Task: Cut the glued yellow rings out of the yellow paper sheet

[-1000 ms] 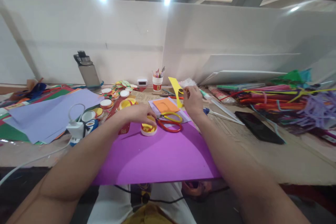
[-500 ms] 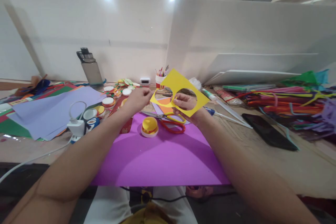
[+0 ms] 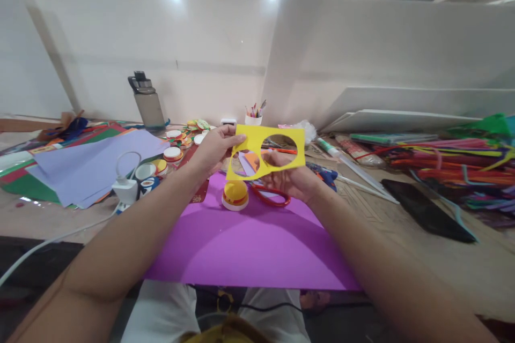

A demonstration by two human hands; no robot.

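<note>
My left hand [image 3: 220,146] pinches the left edge of a yellow foam sheet [image 3: 251,136] with two large round holes cut in it. Behind the sheet's lower right is my right hand [image 3: 295,178]; part of it shows through the right hole and below the edge. Its fingers are partly covered, so I cannot tell whether they grip the sheet. Under the hands lie scissors [image 3: 277,203], their red handle loop showing. Left of them, a yellow round piece on a white-rimmed lid [image 3: 235,195] rests on a purple sheet [image 3: 249,249].
Lavender sheets [image 3: 96,166] and a white charger [image 3: 125,190] lie left. Several round lids [image 3: 173,154] sit near a bottle [image 3: 148,104]. A pen cup [image 3: 253,119] stands behind. At right are a black phone [image 3: 426,211] and colourful pipe cleaners [image 3: 426,161].
The yellow sheet has turned from a tilted diamond to nearly level. My left hand has come onto its left edge. My right hand has moved from the front to behind the sheet.
</note>
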